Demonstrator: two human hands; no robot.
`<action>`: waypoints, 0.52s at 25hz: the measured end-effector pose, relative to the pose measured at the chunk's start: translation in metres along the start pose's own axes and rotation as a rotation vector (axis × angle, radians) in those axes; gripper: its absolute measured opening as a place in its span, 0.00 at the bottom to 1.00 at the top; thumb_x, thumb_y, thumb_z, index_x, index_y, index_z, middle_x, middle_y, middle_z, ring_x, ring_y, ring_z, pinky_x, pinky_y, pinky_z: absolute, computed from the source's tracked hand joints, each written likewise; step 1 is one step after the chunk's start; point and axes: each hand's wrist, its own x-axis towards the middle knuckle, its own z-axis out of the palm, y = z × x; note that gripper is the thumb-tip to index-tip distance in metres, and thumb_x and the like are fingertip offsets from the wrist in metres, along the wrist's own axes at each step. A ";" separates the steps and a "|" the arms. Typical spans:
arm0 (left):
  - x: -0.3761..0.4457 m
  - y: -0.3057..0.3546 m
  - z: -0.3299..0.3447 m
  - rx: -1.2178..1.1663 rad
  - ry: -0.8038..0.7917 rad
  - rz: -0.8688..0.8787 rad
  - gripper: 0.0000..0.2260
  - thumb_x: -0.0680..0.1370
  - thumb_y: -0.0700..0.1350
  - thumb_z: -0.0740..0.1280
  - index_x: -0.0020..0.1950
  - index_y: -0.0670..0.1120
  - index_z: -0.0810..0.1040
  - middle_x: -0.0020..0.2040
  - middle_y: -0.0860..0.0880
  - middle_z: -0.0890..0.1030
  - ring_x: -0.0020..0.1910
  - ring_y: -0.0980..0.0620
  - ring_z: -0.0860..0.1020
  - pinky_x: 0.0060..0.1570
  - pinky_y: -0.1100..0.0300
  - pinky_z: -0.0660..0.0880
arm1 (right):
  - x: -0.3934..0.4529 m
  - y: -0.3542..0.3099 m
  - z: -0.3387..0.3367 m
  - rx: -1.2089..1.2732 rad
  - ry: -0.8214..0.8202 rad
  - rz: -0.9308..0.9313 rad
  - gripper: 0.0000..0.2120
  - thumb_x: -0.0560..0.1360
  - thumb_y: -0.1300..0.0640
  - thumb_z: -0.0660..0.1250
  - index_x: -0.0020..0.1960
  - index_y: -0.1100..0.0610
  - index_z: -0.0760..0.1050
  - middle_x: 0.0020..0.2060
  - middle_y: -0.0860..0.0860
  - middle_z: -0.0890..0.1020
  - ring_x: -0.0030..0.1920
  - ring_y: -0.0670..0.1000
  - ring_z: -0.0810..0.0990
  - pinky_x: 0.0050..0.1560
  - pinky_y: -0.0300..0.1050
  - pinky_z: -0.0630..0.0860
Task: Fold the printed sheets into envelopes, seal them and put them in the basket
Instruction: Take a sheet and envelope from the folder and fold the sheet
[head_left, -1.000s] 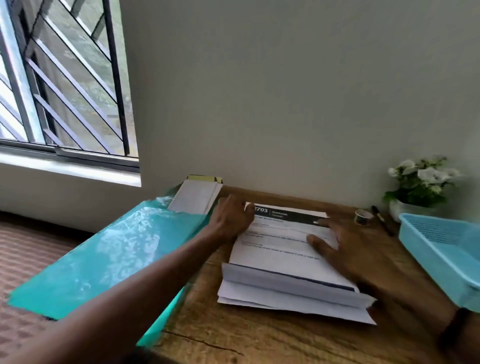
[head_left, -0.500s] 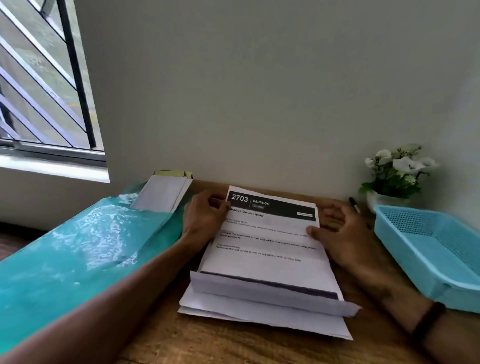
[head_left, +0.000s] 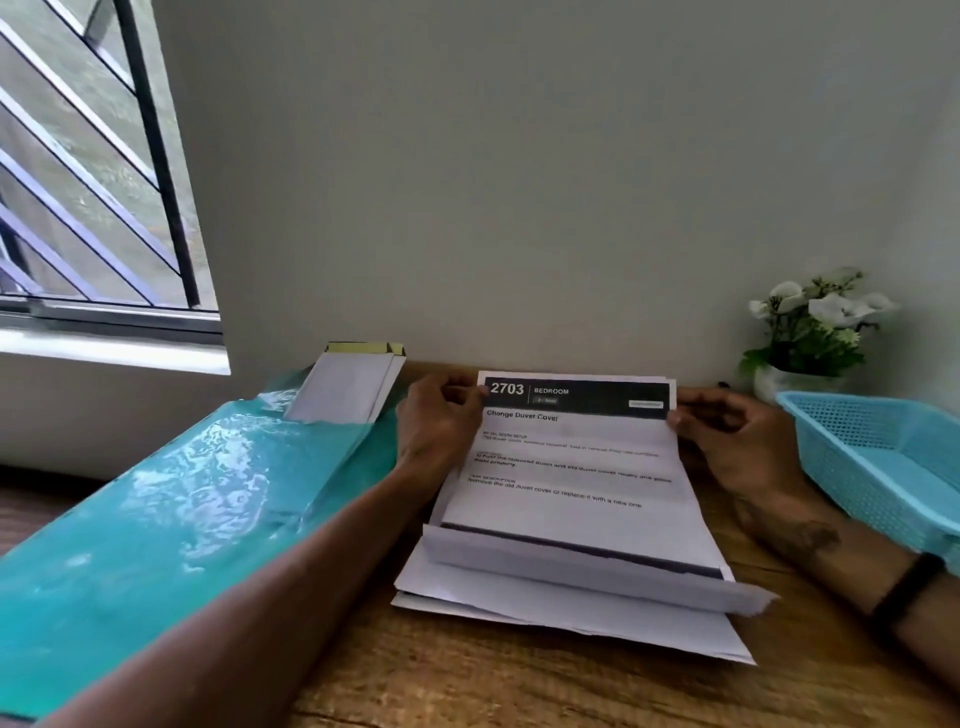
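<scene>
Pinching the far corners of one printed sheet (head_left: 566, 467), the left hand (head_left: 441, 421) and right hand (head_left: 737, 441) each keep a grip clamped on it at twelve o'clock on the worktop (head_left: 467, 675). One basket (head_left: 883, 467) at three o'clock is cut off; sheets beneath can't be counted.

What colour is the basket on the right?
Light blue, a perforated plastic basket; seen in the head view.
</scene>
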 end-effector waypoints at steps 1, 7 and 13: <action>-0.001 -0.001 -0.001 0.008 -0.003 0.003 0.09 0.81 0.49 0.72 0.59 0.48 0.85 0.41 0.61 0.81 0.39 0.66 0.78 0.32 0.81 0.70 | -0.002 0.000 0.001 0.005 0.009 -0.009 0.13 0.73 0.54 0.79 0.50 0.37 0.84 0.52 0.44 0.88 0.53 0.48 0.86 0.56 0.55 0.84; 0.000 0.007 -0.004 0.041 -0.124 0.047 0.15 0.80 0.55 0.72 0.63 0.51 0.81 0.48 0.58 0.83 0.43 0.65 0.80 0.37 0.73 0.73 | -0.001 -0.005 0.003 0.265 0.083 0.011 0.11 0.75 0.62 0.76 0.49 0.46 0.82 0.50 0.48 0.87 0.53 0.51 0.86 0.48 0.42 0.84; 0.003 0.015 -0.005 -0.199 -0.278 -0.097 0.13 0.80 0.39 0.72 0.64 0.45 0.80 0.55 0.47 0.87 0.49 0.49 0.87 0.50 0.52 0.86 | 0.001 -0.007 0.002 0.375 0.086 0.064 0.10 0.76 0.61 0.75 0.57 0.54 0.83 0.51 0.55 0.88 0.54 0.57 0.87 0.57 0.55 0.83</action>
